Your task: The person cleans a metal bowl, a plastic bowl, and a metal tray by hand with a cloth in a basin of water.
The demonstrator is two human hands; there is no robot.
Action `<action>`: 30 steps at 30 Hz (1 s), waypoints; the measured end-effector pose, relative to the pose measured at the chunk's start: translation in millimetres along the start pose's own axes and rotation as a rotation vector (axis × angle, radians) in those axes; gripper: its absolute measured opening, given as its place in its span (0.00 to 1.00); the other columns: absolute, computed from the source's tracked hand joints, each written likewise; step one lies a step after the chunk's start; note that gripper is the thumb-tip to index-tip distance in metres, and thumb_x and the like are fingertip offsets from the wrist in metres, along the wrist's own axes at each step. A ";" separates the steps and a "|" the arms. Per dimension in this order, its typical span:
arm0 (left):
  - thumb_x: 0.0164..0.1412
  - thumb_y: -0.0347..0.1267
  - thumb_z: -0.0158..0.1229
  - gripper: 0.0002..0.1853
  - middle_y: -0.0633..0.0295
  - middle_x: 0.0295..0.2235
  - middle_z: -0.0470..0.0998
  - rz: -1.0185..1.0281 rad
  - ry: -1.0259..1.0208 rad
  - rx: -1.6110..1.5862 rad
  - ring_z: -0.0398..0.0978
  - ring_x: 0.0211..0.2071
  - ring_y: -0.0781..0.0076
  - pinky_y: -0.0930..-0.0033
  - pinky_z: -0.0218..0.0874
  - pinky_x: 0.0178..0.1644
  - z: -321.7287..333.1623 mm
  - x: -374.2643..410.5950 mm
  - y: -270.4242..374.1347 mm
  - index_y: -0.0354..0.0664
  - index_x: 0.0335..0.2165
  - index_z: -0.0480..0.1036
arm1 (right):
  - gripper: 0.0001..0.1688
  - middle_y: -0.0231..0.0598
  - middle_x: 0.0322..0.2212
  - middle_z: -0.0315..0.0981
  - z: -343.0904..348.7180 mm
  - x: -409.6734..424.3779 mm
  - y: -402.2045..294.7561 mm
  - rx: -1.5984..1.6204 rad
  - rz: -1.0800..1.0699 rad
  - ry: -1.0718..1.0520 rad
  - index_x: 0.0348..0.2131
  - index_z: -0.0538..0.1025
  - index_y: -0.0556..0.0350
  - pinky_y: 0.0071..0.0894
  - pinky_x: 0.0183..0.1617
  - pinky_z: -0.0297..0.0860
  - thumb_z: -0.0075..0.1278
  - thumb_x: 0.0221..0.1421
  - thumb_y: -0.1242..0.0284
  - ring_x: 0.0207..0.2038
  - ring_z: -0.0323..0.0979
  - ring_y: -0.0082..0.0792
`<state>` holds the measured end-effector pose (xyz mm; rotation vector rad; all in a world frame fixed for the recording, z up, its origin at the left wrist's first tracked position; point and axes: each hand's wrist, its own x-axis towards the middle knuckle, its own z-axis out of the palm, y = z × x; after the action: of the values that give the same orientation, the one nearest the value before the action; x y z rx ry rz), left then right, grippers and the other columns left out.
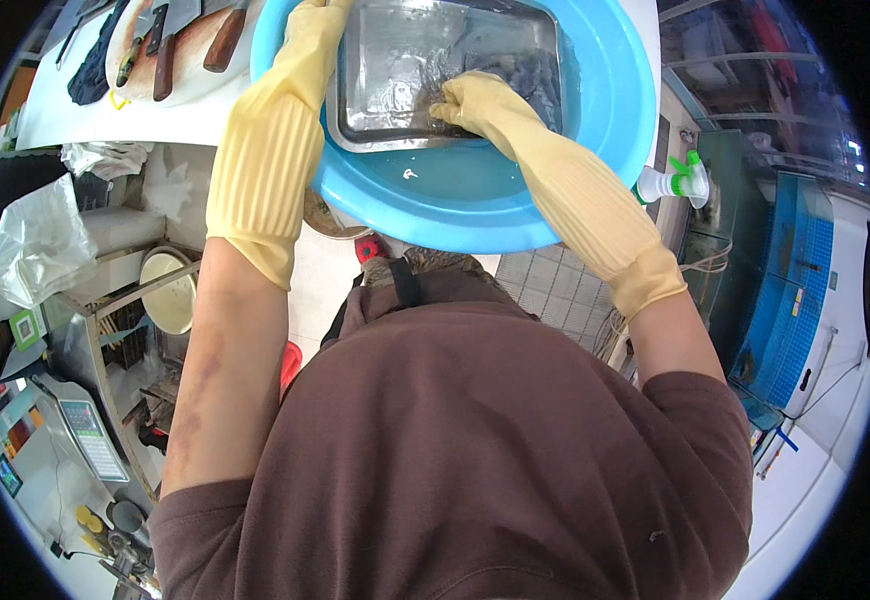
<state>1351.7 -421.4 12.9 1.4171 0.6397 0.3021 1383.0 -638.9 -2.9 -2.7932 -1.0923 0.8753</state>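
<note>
A light blue plastic basin holding cloudy water stands before me. In it rests a rectangular stainless steel tray, wet and shiny. My left hand, in a long yellow rubber glove, is at the tray's left rim; its fingers are cut off by the picture's top edge, so its grip is hidden. My right hand, gloved alike, is over the tray's near right part with fingers curled. Whether something is inside its fingers cannot be seen. Beside it, a dark grey, wet, crumpled mass covers the tray's right side.
At upper left, a round cutting board bears cleavers and knives with wooden handles. A dark cloth lies beside it on the white table. A spray bottle is right of the basin. A scale stands lower left.
</note>
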 end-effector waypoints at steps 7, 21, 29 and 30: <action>0.70 0.36 0.52 0.18 0.54 0.41 0.80 0.030 -0.040 -0.008 0.77 0.40 0.61 0.59 0.69 0.46 -1.9 3.5 -6.7 0.34 0.50 0.74 | 0.23 0.50 0.38 0.78 10.1 0.7 -27.5 0.152 -0.071 0.200 0.36 0.79 0.57 0.46 0.48 0.69 0.53 0.60 0.54 0.41 0.76 0.50; 0.67 0.42 0.57 0.23 0.59 0.41 0.82 -0.002 -0.005 0.107 0.79 0.37 0.72 0.68 0.70 0.41 -7.9 34.3 -28.8 0.37 0.52 0.74 | 0.22 0.49 0.45 0.78 11.5 9.1 4.2 0.203 0.018 0.061 0.46 0.80 0.51 0.46 0.58 0.69 0.52 0.59 0.57 0.51 0.75 0.49; 0.66 0.42 0.58 0.24 0.59 0.41 0.81 0.012 -0.055 0.062 0.78 0.37 0.71 0.68 0.69 0.42 -14.7 18.1 -19.8 0.36 0.53 0.74 | 0.23 0.49 0.42 0.80 -2.3 4.4 -23.1 0.186 -0.013 0.097 0.45 0.81 0.48 0.45 0.57 0.69 0.55 0.57 0.55 0.49 0.76 0.50; 0.66 0.42 0.58 0.24 0.59 0.41 0.81 0.019 -0.039 0.094 0.78 0.37 0.71 0.68 0.69 0.42 -12.2 16.4 -17.4 0.36 0.53 0.74 | 0.25 0.49 0.41 0.80 -4.9 6.4 -19.3 0.213 0.067 0.006 0.45 0.80 0.54 0.45 0.54 0.69 0.57 0.57 0.55 0.48 0.77 0.49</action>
<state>1354.7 -405.0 -8.1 1.5165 0.6158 0.2611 1377.2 -619.4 2.1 -2.6685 -0.8526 0.9280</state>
